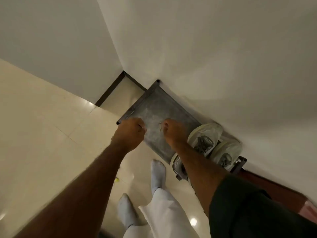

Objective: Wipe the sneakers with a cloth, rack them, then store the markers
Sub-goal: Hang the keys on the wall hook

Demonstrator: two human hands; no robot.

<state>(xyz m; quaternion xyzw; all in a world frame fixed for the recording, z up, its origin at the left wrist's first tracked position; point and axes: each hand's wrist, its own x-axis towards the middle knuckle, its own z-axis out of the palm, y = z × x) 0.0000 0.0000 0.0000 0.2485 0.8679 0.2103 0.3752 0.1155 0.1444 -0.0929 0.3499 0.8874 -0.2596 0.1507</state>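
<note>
Both hands' grip looks curled, left hand point(132, 133) and right hand point(171, 131) over rack point(154, 107); contents unclear.

white walls point(205, 40) meet at a corner above glossy cream floor tiles point(42, 117).

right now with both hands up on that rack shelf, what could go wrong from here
1. The sneakers sit at the far right end of the top shelf, and the right forearm crosses right beside them; pulling the arm back could knock one off.
2. Both the left hand and right hand are fisted around something too small to make out; it could drop.
3. The person stands in socks on glossy floor tiles, so leaning in risks a slip.
</note>
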